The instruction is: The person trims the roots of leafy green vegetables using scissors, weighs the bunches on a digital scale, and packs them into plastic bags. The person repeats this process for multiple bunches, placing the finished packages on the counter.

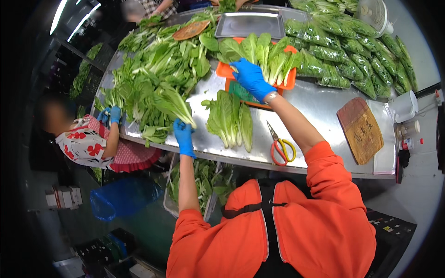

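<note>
In a blue glove, my left hand (184, 137) pinches the pale stem end of a leafy green head (172, 100) at the near edge of the heap of loose greens (153, 73). My right hand (251, 79), also gloved, reaches over an orange tray (226, 70) and has its fingers around the stem end of a romaine-like lettuce (231, 49). More lettuce (274, 59) lies side by side in that tray, which sits on an orange scale with a green panel (240, 92). Between my hands, a small bunch of lettuce (227, 120) rests on the metal table (257, 139).
Scissors (282, 147) with red and yellow handles lie near the table's front edge. Bagged greens (347, 59) are piled at right, beyond a brown board bearing writing (360, 130). A metal tray (249, 25) is behind. A co-worker's gloved hand (115, 114) touches the heap at left.
</note>
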{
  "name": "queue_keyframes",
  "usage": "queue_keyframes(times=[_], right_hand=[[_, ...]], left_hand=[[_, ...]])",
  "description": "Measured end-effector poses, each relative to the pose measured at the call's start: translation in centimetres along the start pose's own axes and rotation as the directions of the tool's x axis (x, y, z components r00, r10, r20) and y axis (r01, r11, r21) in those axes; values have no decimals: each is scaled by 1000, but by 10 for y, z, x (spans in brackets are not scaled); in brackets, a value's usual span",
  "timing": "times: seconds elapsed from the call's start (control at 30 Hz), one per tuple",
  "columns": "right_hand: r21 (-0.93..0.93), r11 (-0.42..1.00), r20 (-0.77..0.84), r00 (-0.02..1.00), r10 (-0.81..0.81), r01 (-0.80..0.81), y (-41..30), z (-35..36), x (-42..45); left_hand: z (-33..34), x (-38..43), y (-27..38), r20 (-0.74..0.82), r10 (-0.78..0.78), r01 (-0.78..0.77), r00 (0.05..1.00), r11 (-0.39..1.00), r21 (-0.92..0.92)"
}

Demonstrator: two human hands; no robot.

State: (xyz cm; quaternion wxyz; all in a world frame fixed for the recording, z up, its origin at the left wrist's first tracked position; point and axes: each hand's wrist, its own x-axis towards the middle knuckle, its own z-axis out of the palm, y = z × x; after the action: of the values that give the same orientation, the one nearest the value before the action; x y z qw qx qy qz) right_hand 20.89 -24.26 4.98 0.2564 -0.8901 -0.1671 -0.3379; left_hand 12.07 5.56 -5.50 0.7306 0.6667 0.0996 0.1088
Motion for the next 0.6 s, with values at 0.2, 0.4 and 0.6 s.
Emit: queue_keyframes(times=[0.2, 0.4, 0.6], right_hand=[[52, 874, 315, 839, 444, -482, -47, -38, -119], [-275, 804, 574, 581, 577, -527, -94, -13, -197], [90, 611, 494, 568, 659, -787, -70, -1, -228]], left_hand=[[-2, -64, -63, 13, -111, 109, 994, 986, 123], [9, -59, -47, 105, -244, 188, 964, 906, 379], [2, -60, -47, 74, 8, -56, 997, 741, 670]])
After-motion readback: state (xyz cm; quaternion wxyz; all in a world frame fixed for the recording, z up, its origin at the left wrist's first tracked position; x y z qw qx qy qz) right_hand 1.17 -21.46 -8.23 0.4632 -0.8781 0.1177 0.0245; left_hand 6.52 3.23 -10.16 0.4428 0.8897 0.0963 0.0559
